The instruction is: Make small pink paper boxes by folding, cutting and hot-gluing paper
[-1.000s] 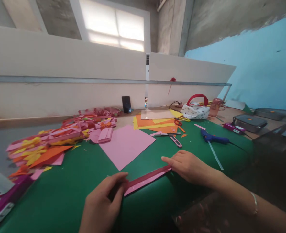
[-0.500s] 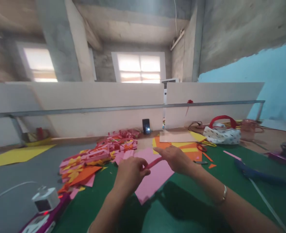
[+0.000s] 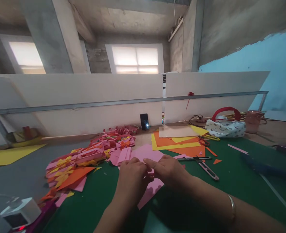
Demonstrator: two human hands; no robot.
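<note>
My left hand [image 3: 134, 173] and my right hand [image 3: 170, 170] meet over a pink paper sheet [image 3: 150, 194] lying on the green mat. The fingers of both are closed together at the tips on a narrow pink-red paper strip, which they now hide almost wholly. A small reddish end shows beside the right hand. Left of my hands are folded pink paper pieces [image 3: 125, 155]. To the right of my right hand lie a slim cutter knife [image 3: 193, 158] and a pink-and-white cutter knife [image 3: 209, 171].
A long heap of pink, yellow and orange paper pieces [image 3: 84, 158] spreads at the left. Orange sheets [image 3: 189, 150], scissors [image 3: 213, 138] and a white patterned basket [image 3: 225, 128] sit at back right. A phone [image 3: 144, 122] leans behind. A white charger [image 3: 21, 212] stands front left.
My hands have come together, closing the gap where the strip showed between them. The view has shifted, so the cutter knives now show more fully at the right.
</note>
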